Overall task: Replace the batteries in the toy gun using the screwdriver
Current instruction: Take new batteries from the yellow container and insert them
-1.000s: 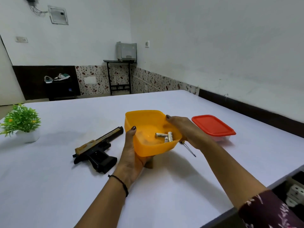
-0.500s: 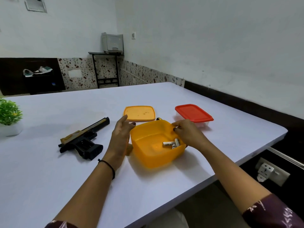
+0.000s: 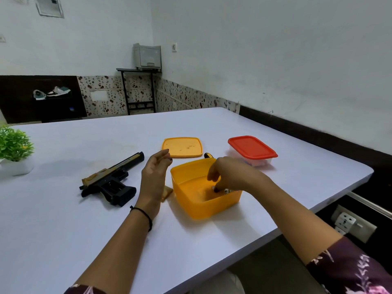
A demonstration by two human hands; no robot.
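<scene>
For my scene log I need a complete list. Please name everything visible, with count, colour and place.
toy gun: 1, black and gold, table, left side
container: 1, orange, open, table front
batteries: count unclear, white, inside container
loose lid: 1, orange, behind container
box: 1, clear with red top, right
screwdriver: 1, black-yellow, behind container, mostly hidden
tan piece: 1, left of container
plant: 1, green, white pot, far left
printer: 1, grey, corner stand
table: 1, white
left hand: 1, open, above table beside container
right hand: 1, fingers inside container at batteries
</scene>
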